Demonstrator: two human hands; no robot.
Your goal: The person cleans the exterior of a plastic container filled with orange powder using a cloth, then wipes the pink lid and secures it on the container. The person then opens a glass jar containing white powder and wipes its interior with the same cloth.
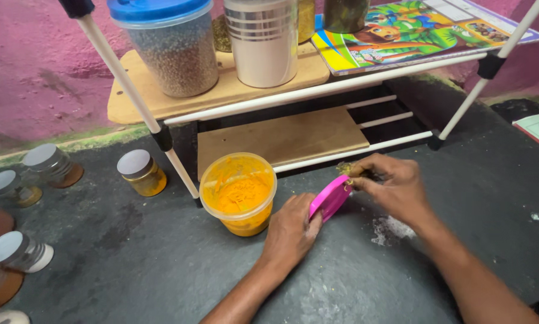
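While both hands (pixel 290 231) (pixel 395 186) pinch it, the glossy pink lid (pixel 331 197) tilts.

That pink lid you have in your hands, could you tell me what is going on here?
A person holds a pink lid on edge between both hands above the dark stone surface. The left hand steadies its lower end; the right hand pinches the upper rim, with some greenish-brown bits at the fingertips. Beside the left hand stands an open plastic tub of orange-yellow powder, in front of a small rack.

head camera looks steeply down, close over the dark floor (pixel 161 264).
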